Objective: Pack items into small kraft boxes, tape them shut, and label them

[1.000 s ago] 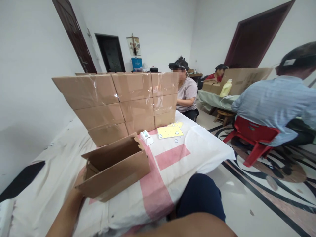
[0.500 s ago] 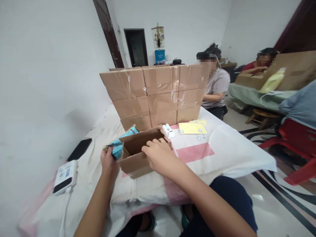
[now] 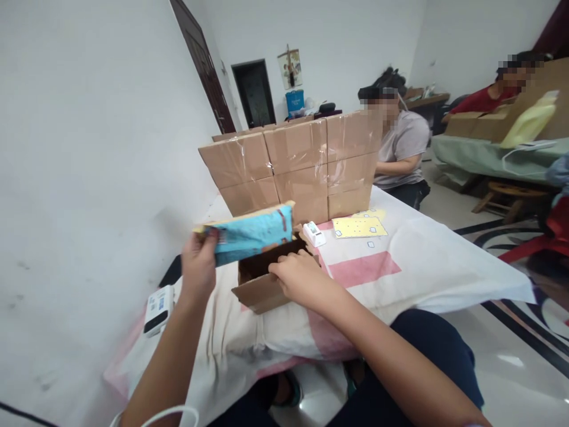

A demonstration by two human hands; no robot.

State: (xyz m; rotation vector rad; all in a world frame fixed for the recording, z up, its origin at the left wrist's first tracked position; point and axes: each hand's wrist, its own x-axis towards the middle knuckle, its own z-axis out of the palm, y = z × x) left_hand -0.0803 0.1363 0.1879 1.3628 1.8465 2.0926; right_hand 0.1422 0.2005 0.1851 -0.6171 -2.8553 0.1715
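"Where did the view look from?"
"The person's head, facing forward and down; the open brown cardboard box (image 3: 263,293) sat near, the plain white back wall (image 3: 347,47) well beyond."

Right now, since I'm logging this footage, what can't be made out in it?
All in the head view:
Print on the blue packet: blurred, one end covered by the left hand.
Bottom of the open carton: hidden by its near wall and the right hand.
Lettering on the leftmost white device: too small to read.
Red chair: cut off by the right edge.
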